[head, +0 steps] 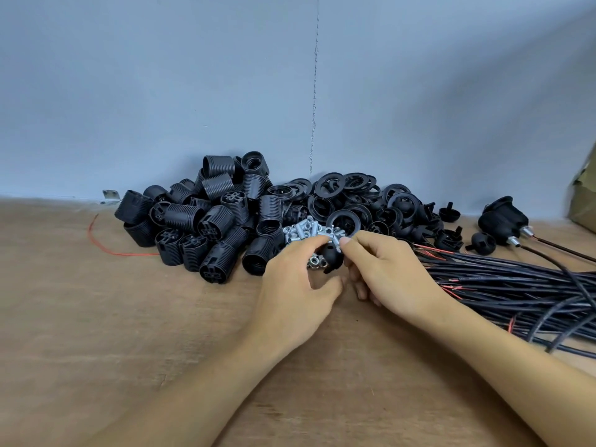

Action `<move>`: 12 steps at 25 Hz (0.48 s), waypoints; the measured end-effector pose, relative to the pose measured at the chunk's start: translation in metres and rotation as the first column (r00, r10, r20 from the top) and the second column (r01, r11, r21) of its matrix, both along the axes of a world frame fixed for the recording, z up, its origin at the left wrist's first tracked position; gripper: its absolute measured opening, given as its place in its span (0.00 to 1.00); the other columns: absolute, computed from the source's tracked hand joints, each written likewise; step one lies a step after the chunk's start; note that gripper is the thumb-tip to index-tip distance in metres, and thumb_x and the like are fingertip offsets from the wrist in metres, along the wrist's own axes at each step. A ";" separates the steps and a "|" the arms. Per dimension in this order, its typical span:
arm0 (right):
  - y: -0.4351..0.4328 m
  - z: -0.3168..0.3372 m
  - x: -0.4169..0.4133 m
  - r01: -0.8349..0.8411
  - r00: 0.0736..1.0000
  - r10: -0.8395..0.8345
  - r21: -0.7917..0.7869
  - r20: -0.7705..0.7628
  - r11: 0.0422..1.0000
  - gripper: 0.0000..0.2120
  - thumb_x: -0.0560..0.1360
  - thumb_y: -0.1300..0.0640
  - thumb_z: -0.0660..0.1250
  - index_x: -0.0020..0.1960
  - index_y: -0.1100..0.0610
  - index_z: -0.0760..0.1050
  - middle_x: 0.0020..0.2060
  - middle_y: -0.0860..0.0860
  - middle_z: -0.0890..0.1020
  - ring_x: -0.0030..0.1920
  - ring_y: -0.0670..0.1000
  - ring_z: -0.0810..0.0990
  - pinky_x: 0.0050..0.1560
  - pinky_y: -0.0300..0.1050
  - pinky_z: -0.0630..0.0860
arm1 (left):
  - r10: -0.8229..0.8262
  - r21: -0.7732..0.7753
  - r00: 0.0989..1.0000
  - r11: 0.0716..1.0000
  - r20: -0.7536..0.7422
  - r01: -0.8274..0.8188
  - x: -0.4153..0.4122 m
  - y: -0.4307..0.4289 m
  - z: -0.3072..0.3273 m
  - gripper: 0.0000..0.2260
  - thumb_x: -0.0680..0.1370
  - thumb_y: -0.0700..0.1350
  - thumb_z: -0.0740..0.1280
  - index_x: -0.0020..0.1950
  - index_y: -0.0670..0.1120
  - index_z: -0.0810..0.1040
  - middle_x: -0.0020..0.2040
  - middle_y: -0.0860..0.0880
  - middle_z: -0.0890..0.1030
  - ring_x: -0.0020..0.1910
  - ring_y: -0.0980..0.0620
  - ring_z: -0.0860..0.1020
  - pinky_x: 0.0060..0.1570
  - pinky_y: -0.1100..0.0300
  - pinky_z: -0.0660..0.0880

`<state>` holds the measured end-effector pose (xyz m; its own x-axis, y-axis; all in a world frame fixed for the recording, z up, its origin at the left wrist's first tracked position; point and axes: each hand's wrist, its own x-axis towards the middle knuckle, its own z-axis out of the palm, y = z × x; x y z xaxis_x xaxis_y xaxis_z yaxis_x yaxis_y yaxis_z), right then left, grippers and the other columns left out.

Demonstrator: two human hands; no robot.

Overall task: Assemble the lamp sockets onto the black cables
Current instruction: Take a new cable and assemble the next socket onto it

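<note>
Small metal bracket [110, 197] at wall [193, 91] base; red wire [135, 254] nearby (on table [96, 317]); cardboard [584, 195] far right.

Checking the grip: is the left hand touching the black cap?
Touching. The head view shows the left hand gripping the black cap, thumb on top, no gap; the right hand pinches it.

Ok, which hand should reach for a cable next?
Right. Both hands pinch the black cap, but the right hand lies beside the cable bundle, whose bare ends point towards it. The left hand is on the far side and could hold the cap alone.
</note>
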<state>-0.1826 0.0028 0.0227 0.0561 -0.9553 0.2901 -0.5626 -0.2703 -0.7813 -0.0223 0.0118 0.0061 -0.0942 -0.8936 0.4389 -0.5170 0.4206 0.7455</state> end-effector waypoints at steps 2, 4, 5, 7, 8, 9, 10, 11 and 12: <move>0.003 0.001 0.003 -0.023 1.000 0.023 -0.018 -0.001 1.000 0.19 0.83 0.49 0.60 0.38 0.58 0.76 0.27 0.57 0.81 0.23 0.48 0.76 0.26 0.31 0.68 | 0.033 -0.031 0.999 0.999 -0.015 -0.034 0.000 -0.001 -0.001 0.23 0.73 0.48 0.76 0.68 0.55 0.77 0.43 0.59 0.76 0.41 0.59 0.73 0.45 0.70 0.67; 0.005 0.004 0.005 -0.048 0.999 0.048 -0.016 0.016 0.999 0.18 0.82 0.51 0.60 0.38 0.58 0.76 0.29 0.58 0.81 0.23 0.50 0.76 0.27 0.31 0.67 | 0.054 -0.039 0.996 0.998 -0.069 -0.057 0.000 -0.003 -0.001 0.22 0.73 0.48 0.75 0.67 0.54 0.77 0.47 0.59 0.77 0.42 0.59 0.73 0.47 0.67 0.70; 0.006 0.005 0.006 -0.049 0.998 0.050 -0.016 0.035 0.999 0.18 0.82 0.52 0.60 0.38 0.59 0.76 0.30 0.57 0.82 0.23 0.50 0.76 0.27 0.32 0.67 | 0.054 -0.051 0.994 0.997 -0.100 -0.059 0.001 -0.003 0.000 0.21 0.73 0.48 0.74 0.66 0.54 0.78 0.52 0.60 0.78 0.42 0.59 0.73 0.49 0.66 0.71; 0.007 0.006 0.008 -0.030 0.998 0.031 -0.018 0.051 0.999 0.17 0.82 0.54 0.61 0.38 0.59 0.77 0.32 0.52 0.82 0.22 0.50 0.75 0.27 0.33 0.69 | 0.065 -0.110 0.988 0.991 -0.139 -0.080 0.002 -0.004 0.001 0.17 0.71 0.46 0.69 0.60 0.53 0.80 0.53 0.61 0.77 0.43 0.60 0.73 0.49 0.67 0.70; 0.008 0.006 0.009 -0.016 0.999 0.017 -0.019 0.046 1.000 0.17 0.83 0.54 0.60 0.39 0.59 0.77 0.33 0.51 0.83 0.22 0.49 0.75 0.28 0.34 0.70 | 0.087 -0.134 0.986 0.985 -0.140 -0.106 0.002 -0.004 0.001 0.15 0.70 0.46 0.67 0.56 0.54 0.81 0.51 0.62 0.77 0.44 0.61 0.72 0.49 0.68 0.69; 0.008 0.006 0.010 -0.003 0.999 0.004 -0.018 0.046 1.000 0.17 0.83 0.53 0.60 0.39 0.59 0.77 0.33 0.50 0.83 0.22 0.49 0.75 0.28 0.34 0.71 | 0.118 -0.150 0.985 0.979 -0.126 -0.137 0.002 -0.005 0.002 0.13 0.70 0.46 0.66 0.54 0.54 0.81 0.50 0.62 0.77 0.46 0.62 0.71 0.49 0.67 0.68; 0.008 0.005 0.010 0.007 0.998 -0.006 -0.015 0.056 1.000 0.16 0.83 0.53 0.60 0.39 0.59 0.77 0.34 0.50 0.83 0.22 0.48 0.75 0.28 0.35 0.71 | 0.159 -0.172 0.983 0.970 -0.092 -0.173 0.002 -0.007 0.002 0.11 0.72 0.46 0.67 0.53 0.54 0.82 0.50 0.62 0.78 0.47 0.61 0.71 0.51 0.65 0.68; 0.009 0.005 0.010 0.016 0.998 -0.015 -0.010 0.069 1.000 0.16 0.83 0.53 0.61 0.40 0.59 0.77 0.34 0.50 0.83 0.22 0.48 0.74 0.28 0.35 0.71 | 0.210 -0.209 0.977 0.954 -0.037 -0.213 0.003 -0.009 0.002 0.09 0.74 0.46 0.68 0.53 0.53 0.82 0.50 0.61 0.78 0.50 0.59 0.71 0.52 0.62 0.69; 0.008 0.005 0.010 0.023 0.997 -0.022 -0.007 0.079 1.000 0.16 0.83 0.53 0.61 0.41 0.58 0.78 0.35 0.50 0.83 0.22 0.48 0.74 0.28 0.35 0.71 | 0.270 -0.258 0.962 0.932 0.033 -0.253 0.004 -0.011 0.002 0.09 0.75 0.46 0.69 0.54 0.52 0.83 0.52 0.59 0.79 0.52 0.56 0.71 0.53 0.59 0.68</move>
